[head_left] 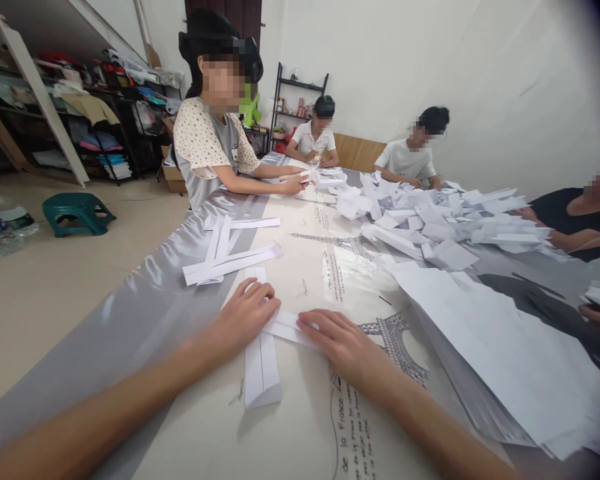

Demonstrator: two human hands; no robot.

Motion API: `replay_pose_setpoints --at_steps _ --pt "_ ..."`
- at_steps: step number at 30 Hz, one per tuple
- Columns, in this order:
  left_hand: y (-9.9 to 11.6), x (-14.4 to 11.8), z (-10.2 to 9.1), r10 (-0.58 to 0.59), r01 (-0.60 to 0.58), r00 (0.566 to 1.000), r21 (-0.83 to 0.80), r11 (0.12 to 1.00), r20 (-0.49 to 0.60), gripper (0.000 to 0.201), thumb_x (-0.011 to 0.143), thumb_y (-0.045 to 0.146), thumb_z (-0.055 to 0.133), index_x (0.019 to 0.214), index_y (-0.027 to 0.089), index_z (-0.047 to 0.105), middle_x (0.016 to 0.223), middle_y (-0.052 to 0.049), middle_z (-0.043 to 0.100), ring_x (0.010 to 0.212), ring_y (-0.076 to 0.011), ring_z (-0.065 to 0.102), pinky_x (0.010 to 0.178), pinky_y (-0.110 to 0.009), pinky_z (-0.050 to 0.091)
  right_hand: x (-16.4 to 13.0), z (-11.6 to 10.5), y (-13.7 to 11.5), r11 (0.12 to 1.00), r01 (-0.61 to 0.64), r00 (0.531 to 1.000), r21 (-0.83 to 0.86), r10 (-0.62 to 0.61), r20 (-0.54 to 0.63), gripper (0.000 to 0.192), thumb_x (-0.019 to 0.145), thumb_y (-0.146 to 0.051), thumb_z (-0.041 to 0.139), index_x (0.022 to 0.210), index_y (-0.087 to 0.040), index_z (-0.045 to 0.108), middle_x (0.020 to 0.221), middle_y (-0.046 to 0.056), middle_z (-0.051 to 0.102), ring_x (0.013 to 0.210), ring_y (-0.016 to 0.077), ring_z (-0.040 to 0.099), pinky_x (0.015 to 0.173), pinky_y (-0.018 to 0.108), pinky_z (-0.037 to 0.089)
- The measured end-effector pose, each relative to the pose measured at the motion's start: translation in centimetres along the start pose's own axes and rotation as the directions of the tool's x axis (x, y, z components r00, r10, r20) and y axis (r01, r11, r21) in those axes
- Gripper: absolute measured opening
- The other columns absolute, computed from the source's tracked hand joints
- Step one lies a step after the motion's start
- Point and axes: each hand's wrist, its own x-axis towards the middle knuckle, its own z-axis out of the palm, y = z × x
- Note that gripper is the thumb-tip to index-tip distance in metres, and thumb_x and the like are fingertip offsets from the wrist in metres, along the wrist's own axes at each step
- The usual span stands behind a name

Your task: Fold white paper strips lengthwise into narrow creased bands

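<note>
I am pressing my flat, open left hand [245,313] and right hand [343,347] on crossed paper strips [263,360], probably light, limp, best pinched at their ends.

My left hand [245,313] and right hand [343,347] lie side by side on the bench [145,300], both pressing on two crossed strips [263,360] right before me. Behind them, further along the bench, lie more strips [227,257]. To my right large sheets [505,353] overlap the bench edge, and behind those sits a heap [430,220] of folded paper. A person [215,147] sits on the left side, others behind and right of the heap. A stool [77,213] stands on the floor, left of the bench, with shelves [80,113] behind it.
</note>
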Motion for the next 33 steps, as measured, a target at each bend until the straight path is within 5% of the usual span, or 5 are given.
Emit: replay_pose_setpoints --at_steps 3,9,17,23,33 --pt "0.3 0.0 -0.2 0.043 -0.042 0.999 0.138 0.99 -0.007 0.027 0.098 0.0 0.043 0.093 0.016 0.064 0.102 -0.007 0.064 0.1 -0.0224 0.06 0.114 -0.051 0.035 -0.1 0.8 -0.7 1.0 -0.016 0.999 0.026 0.015 0.034 0.072 0.082 0.015 0.033 0.15 -0.01 0.038 0.146 0.017 0.055 0.137 0.0291 0.05 0.107 0.049 0.054" --pt "1.7 -0.5 -1.1 0.094 -0.108 0.993 0.213 0.971 0.075 0.033 0.097 -0.003 0.039 0.113 0.011 0.065 0.115 -0.015 0.069 0.111 -0.0285 0.065 0.099 -0.044 0.049 -0.5 1.7 -0.7 0.988 -0.141 0.984 0.057 0.134 0.119 0.083 0.085 0.012 0.029 0.162 -0.018 0.023 0.158 0.013 0.044 0.147 0.0303 0.038 0.116 0.057 0.043" --pt "2.1 -1.7 1.0 -0.014 0.028 0.988 -0.089 0.996 0.153 0.049 0.111 0.039 0.031 0.144 0.009 0.051 0.15 -0.02 0.053 0.144 -0.0361 0.044 0.115 -0.053 0.038 -0.1 0.8 -0.3 0.959 -0.226 0.972 0.17 0.21 0.108 0.054 0.104 -0.013 0.034 0.158 -0.022 0.034 0.157 0.01 0.047 0.142 0.0272 0.044 0.117 0.054 0.042" --pt "1.6 -1.5 -0.7 -0.066 0.148 0.941 -0.229 0.962 0.331 0.061 0.109 0.055 0.029 0.16 0.022 0.031 0.167 -0.008 0.028 0.156 -0.0363 0.015 0.123 -0.057 0.023 0.1 0.3 -0.4 0.926 -0.314 0.948 0.209 0.296 0.114 0.042 0.108 -0.029 0.038 0.149 -0.023 0.048 0.154 0.008 0.05 0.142 0.0262 0.044 0.117 0.051 0.042" --pt "1.1 -1.3 -1.2 -0.111 0.21 0.912 -0.216 0.954 0.395 0.066 0.106 0.061 0.032 0.162 0.027 0.025 0.17 -0.005 0.02 0.156 -0.039 0.011 0.123 -0.057 0.018 -0.6 1.2 -0.2 0.911 -0.384 0.897 0.152 0.329 0.294 0.065 0.109 -0.053 0.027 0.165 -0.031 0.002 0.171 -0.002 0.01 0.158 0.0239 0.007 0.13 0.052 0.013"
